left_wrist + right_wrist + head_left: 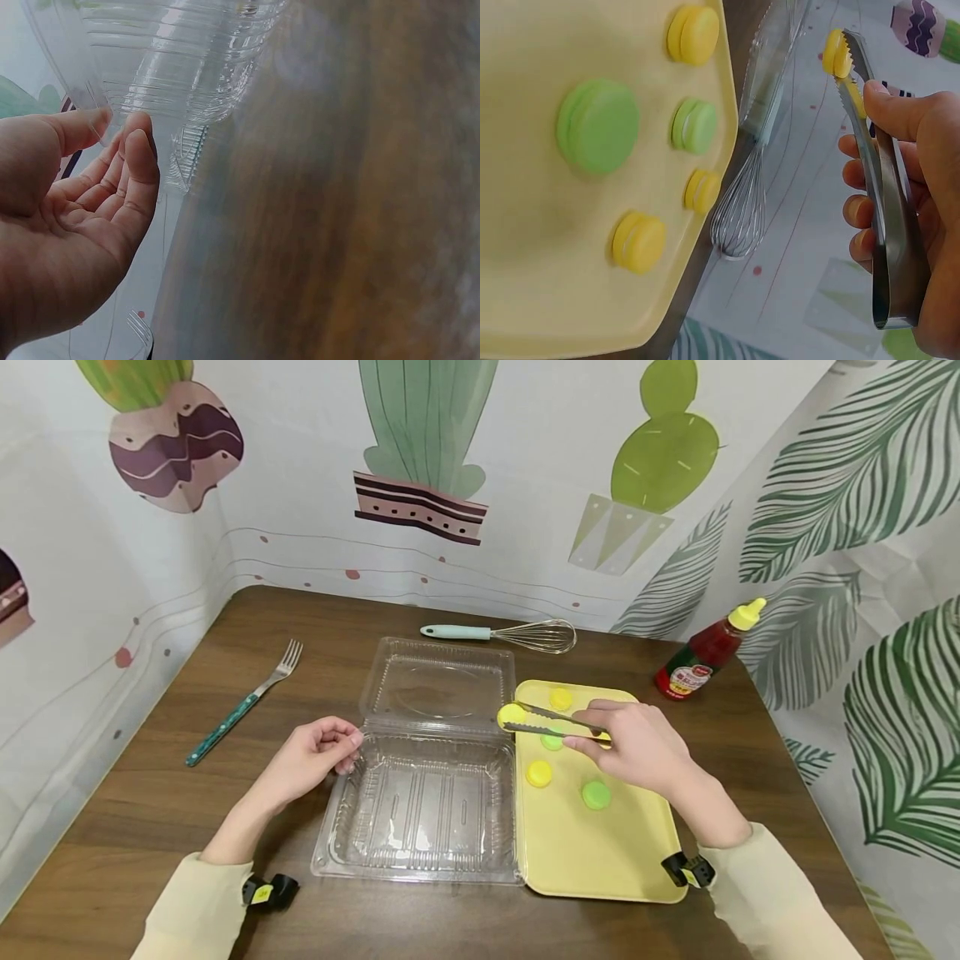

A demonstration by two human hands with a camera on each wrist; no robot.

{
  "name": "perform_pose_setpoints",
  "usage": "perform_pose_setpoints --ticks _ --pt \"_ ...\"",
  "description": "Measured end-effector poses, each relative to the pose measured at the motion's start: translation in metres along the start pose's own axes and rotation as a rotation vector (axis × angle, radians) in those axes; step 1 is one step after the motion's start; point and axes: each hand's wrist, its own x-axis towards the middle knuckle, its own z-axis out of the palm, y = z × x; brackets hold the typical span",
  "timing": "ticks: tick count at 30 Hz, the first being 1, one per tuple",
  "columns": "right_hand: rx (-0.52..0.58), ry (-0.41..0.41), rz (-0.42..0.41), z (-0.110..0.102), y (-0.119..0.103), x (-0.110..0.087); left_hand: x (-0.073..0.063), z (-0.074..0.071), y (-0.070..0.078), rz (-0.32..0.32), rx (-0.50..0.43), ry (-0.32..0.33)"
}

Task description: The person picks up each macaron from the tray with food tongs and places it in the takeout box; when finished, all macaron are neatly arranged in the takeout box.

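My right hand [637, 739] grips metal tongs [889, 217], whose serrated tips pinch a yellow macaron [513, 717]. In the head view that macaron overlaps the tray's left edge beside the clear plastic container [420, 868]. My left hand [318, 756] pinches the container's left side near the hinge between thumb and fingers, as the left wrist view also shows. The container stands with its lid [442, 689] folded back. On the yellow tray [600, 860] lie two green macarons [598, 126] and three yellow ones, one partly hidden under the tongs in the head view.
A whisk [498, 633] lies behind the container. To the left is a fork [243, 706] with a teal handle. A red sauce bottle [705, 652] with a yellow cap stands at the back right. A printed cloth [525, 460] hangs behind the table.
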Motion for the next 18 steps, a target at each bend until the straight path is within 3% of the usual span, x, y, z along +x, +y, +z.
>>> perform_pose_setpoints --ticks 9,18 --pt "-0.006 0.033 -0.094 0.008 -0.018 0.011 0.000 0.000 0.000 0.004 -0.001 -0.001" --pt "-0.013 -0.003 -0.158 0.019 -0.035 0.019 0.000 0.000 0.000 0.005 0.002 -0.002"
